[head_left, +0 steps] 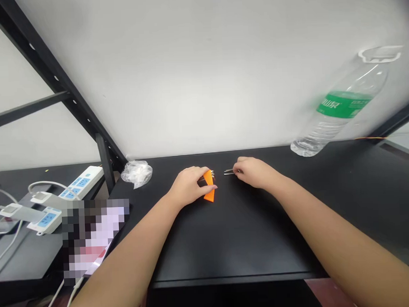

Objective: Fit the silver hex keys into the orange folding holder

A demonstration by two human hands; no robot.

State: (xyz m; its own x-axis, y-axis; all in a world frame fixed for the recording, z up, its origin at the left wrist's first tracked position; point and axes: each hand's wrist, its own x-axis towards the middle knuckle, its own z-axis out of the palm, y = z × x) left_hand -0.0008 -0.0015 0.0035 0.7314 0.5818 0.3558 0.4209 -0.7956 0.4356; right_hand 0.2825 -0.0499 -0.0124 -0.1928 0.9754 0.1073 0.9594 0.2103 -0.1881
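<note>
Near the middle of the black table (pixel 228 246), my left hand (pixel 189 185) grips a flat orange plastic piece (pixel 209 196) between thumb and fingers. Small shiny metal tips (pixel 212 173) show at its far right edge; their kind is too small to make out. A short distance to the right, my right hand (pixel 248 170) is closed on thin silvery metal rods (pixel 228 172). Their free ends point left, toward the orange piece, with a gap between. My fingers cover the rest of the rods.
A crumpled clear plastic bag (pixel 136 173) lies at the table's back left. Back right stands a large clear bottle (pixel 343 104) with a green label. Left, beyond a black metal frame (pixel 106 163), are a white power strip (pixel 86 180), cables and a pixelated, lit screen (pixel 100 233).
</note>
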